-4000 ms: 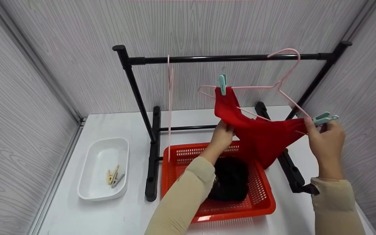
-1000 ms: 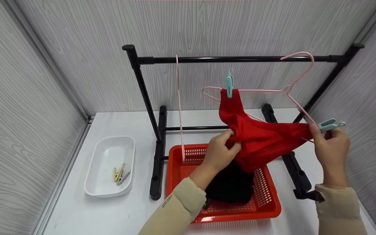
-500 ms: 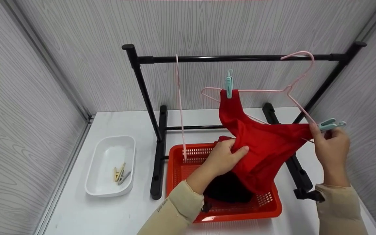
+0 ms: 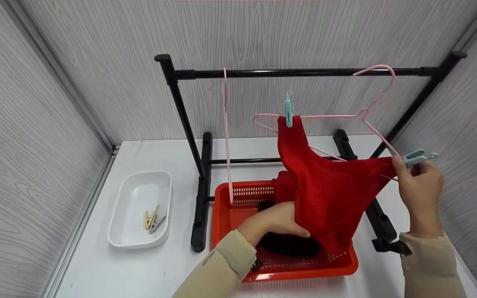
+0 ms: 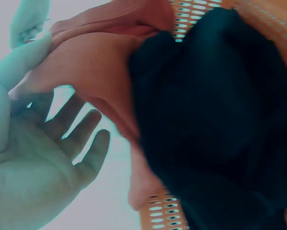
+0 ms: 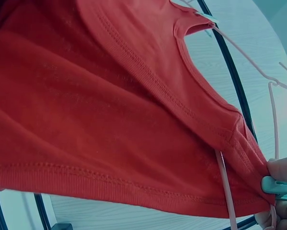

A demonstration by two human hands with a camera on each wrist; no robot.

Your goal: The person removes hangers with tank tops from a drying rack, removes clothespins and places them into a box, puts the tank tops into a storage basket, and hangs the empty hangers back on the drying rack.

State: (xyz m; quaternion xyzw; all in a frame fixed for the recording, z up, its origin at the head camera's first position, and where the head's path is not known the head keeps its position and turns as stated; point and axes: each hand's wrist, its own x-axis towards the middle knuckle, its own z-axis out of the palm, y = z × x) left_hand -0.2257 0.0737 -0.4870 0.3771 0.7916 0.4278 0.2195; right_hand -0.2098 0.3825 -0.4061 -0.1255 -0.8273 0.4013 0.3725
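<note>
A red sleeveless top [image 4: 333, 194] with ribbed edges hangs from a pink hanger [image 4: 329, 116], its left strap clipped by a mint clothespin [image 4: 289, 109]. My left hand [image 4: 278, 219] pinches its side edge between thumb and index finger; the other fingers are spread in the left wrist view. At the hanger's right end, my right hand [image 4: 420, 186] grips the top's other corner, thumb in front. A second mint clothespin [image 6: 276, 186] sits between thumb and fingers at that corner. Black cloth [image 5: 200, 110] lies below, in an orange-red basket [image 4: 300, 276].
A black rack bar [image 4: 288, 73] carries the hanger. A second pink hanger [image 4: 227, 136] hangs edge-on at its left. On the white table [image 4: 93, 269] stands a white tray [image 4: 128, 198] with several clothespins [image 4: 152, 219]. Grey wood-patterned walls surround the table.
My left hand has slid down and right along the red top's edge, and the cloth has spread from bunched to smoother. My right hand stays at the corner.
</note>
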